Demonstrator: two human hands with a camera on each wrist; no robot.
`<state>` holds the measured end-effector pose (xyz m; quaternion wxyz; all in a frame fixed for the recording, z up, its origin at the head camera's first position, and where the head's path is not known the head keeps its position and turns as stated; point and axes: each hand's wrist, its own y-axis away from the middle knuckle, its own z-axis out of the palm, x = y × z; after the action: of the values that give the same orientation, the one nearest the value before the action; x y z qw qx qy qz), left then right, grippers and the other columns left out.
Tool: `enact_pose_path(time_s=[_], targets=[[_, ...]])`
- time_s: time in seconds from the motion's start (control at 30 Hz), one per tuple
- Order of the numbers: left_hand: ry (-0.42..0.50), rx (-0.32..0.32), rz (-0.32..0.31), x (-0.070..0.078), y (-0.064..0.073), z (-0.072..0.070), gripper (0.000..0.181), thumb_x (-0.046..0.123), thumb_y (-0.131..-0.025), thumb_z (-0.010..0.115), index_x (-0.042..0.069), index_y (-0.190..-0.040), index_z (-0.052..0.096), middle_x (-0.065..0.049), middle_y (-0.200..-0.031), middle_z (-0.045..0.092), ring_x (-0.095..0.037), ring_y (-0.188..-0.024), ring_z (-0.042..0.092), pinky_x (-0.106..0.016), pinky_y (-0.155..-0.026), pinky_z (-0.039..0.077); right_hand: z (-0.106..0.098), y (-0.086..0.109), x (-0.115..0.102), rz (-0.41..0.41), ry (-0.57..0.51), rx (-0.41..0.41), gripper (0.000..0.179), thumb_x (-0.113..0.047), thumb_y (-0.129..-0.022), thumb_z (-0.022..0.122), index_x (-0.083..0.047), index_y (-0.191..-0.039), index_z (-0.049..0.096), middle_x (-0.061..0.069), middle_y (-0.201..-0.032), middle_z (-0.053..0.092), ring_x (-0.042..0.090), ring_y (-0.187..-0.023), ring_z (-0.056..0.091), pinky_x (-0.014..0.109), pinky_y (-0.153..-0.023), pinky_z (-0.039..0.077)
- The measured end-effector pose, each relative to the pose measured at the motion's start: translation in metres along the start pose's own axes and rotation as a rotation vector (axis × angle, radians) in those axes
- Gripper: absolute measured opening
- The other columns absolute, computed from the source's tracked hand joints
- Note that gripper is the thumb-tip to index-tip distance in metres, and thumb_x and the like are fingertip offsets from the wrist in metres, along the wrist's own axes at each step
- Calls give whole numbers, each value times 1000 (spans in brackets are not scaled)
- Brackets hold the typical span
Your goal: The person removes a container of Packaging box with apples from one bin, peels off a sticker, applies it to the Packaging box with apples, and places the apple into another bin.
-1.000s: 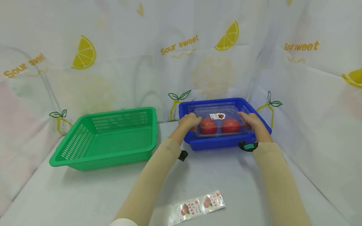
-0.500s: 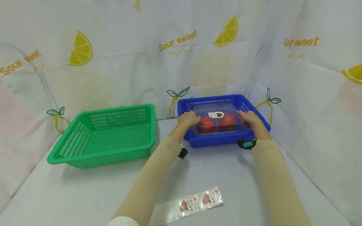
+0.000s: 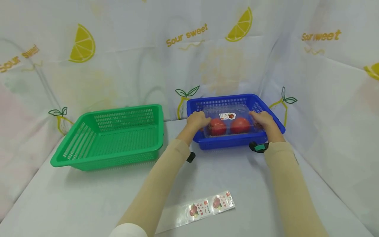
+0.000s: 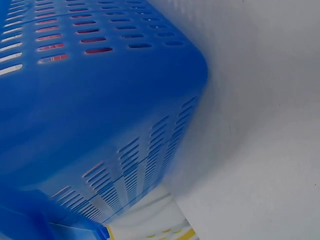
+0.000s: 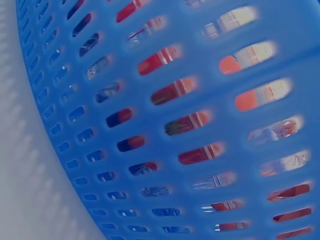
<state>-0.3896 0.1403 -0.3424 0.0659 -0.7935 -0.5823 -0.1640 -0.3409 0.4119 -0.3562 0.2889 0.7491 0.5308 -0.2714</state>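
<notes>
In the head view a clear plastic box [image 3: 211, 113] with a printed sticker [image 3: 227, 116] on its lid lies in the blue basket [image 3: 234, 142]. Two round red fruits, a left one [image 3: 217, 127] and a right one [image 3: 240, 125], show through its wall. My left hand [image 3: 197, 120] grips the box's left end, its thumb toward the lid. At the opposite end, my right hand [image 3: 263, 119] holds the box with its fingers down inside the basket. Both wrist views look at the basket's slotted outside, with red showing through the holes; neither hand appears there.
A green slotted basket [image 3: 118, 156] stands to the left on the white table [image 3: 88, 200]. Near the front lies a clear strip of fruit stickers [image 3: 204, 210]. White printed cloth [image 3: 127, 75] rises right behind both baskets and along the right side.
The head view has tipped down slightly, so everything sits a bit higher in it. Both hands keep their hold on the box, which stays in the blue basket.
</notes>
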Motion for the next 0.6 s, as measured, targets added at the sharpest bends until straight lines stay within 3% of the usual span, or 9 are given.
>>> enact_pose_path(time_s=[0.1,0.33,0.6], targets=[[-26,21,18,0,0,1,42,44,-91,46,8,-107,60,-2,-78,61,-13,-59,58,-29,-60,44,1,2,0,-16,49,41,50,-49,-90,40,-5,-67,48,4,-54,49,18,-56,50,30,-53,42],[-30,11,22,1,2,1,43,45,-91,46,7,-108,60,-1,-67,61,-12,-55,58,-28,-54,43,4,6,-1,-54,151,140,55,-49,-91,34,3,-82,50,24,-93,53,37,-91,49,45,-75,42],[-60,25,23,1,5,1,37,44,-91,46,10,-93,61,-1,-70,60,-14,-59,57,-29,-54,43,6,5,-5,-92,162,185,45,-42,-92,37,0,-80,49,12,-73,50,30,-78,46,39,-64,38]])
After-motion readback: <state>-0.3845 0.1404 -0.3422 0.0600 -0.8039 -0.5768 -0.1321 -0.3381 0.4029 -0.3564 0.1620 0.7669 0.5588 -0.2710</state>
